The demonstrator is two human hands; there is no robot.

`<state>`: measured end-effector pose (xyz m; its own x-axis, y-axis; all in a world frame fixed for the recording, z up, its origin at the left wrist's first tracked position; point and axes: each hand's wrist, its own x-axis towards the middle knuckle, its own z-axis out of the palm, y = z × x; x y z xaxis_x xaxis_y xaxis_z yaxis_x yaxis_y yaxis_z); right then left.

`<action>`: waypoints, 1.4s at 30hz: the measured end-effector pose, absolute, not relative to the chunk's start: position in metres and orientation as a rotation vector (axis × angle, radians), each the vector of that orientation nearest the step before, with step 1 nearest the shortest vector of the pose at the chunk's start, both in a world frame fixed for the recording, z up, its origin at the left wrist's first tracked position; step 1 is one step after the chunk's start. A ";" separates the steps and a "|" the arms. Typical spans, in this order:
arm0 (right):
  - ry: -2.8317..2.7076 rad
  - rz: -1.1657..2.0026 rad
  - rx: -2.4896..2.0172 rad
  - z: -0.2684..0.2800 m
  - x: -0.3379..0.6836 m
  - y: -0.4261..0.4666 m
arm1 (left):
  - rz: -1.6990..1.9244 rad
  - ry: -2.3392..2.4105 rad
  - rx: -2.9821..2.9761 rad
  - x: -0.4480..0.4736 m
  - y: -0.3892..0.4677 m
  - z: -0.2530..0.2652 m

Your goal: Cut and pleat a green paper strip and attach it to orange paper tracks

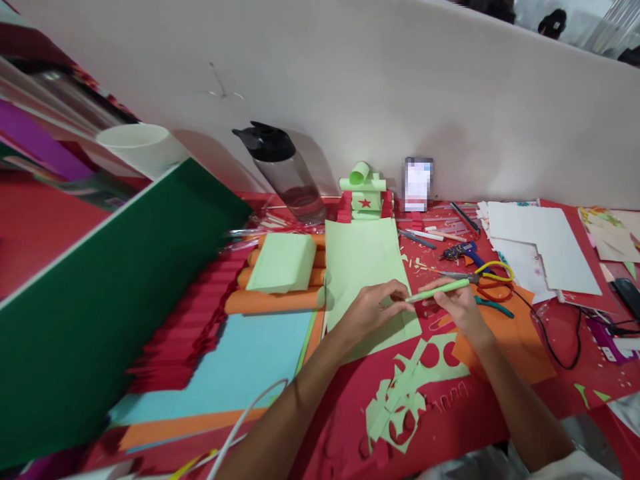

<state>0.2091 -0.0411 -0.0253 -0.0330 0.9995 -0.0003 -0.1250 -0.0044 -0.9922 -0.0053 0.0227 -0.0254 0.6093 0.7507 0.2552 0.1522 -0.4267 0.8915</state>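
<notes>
Right hand [463, 310]: grip closed around a slim green rod [443, 290] above the tabletop [340, 403]. Left hand [373, 307]: fingers curled at the rod's pale tip; I cannot tell whether they clasp it.

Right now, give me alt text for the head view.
A person's right hand holds a slim green stick, its tip at the left hand, over a red tabletop. A green paper model with a red star stands beyond a flat green paper sheet.
</notes>
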 end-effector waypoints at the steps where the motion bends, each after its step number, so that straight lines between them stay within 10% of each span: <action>1: -1.142 1.307 -1.093 -0.026 0.210 -0.041 | 0.808 0.700 1.959 -0.006 0.023 -0.025; 42: -1.148 1.293 -1.130 -0.009 0.204 -0.049 | 1.278 0.572 2.236 -0.003 0.019 -0.033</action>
